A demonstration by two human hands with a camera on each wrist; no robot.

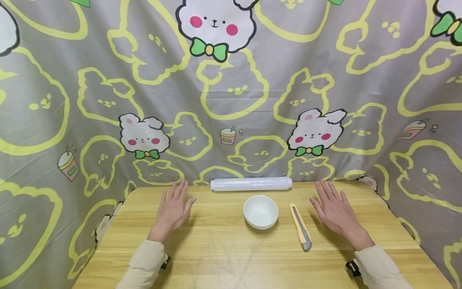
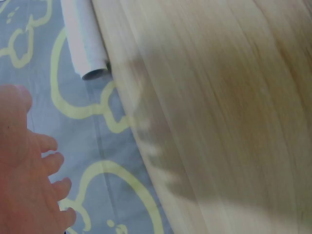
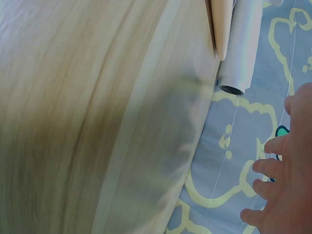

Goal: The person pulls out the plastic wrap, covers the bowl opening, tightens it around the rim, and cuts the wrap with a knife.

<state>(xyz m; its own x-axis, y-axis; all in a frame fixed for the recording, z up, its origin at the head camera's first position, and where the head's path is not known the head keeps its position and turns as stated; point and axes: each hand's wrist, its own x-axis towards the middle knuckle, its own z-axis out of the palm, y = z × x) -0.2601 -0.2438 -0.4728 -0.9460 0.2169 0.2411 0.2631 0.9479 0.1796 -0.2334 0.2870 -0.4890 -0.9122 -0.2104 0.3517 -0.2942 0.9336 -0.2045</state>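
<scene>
My left hand (image 1: pixel 173 208) is held over the left part of the table, palm down, its fingers straight and pointing away from me. On the other side my right hand (image 1: pixel 335 210) is stretched out in the same way, holding nothing. Between them sits a small white bowl (image 1: pixel 260 216). A yellow and grey utility knife (image 1: pixel 300 227) lies right of the bowl, nearest to my right hand. Behind the bowl, a roll of clear plastic film (image 1: pixel 251 184) lies along the far edge. Both wrist views show an end of this roll and spread fingers.
The wooden table (image 1: pixel 216 257) has a light grain and carries the hands' shadows. A grey curtain (image 1: pixel 231 100) with yellow outlines and white cartoon rabbits hangs behind the far edge and along both sides. A small black device (image 1: pixel 353 268) is at the right wrist.
</scene>
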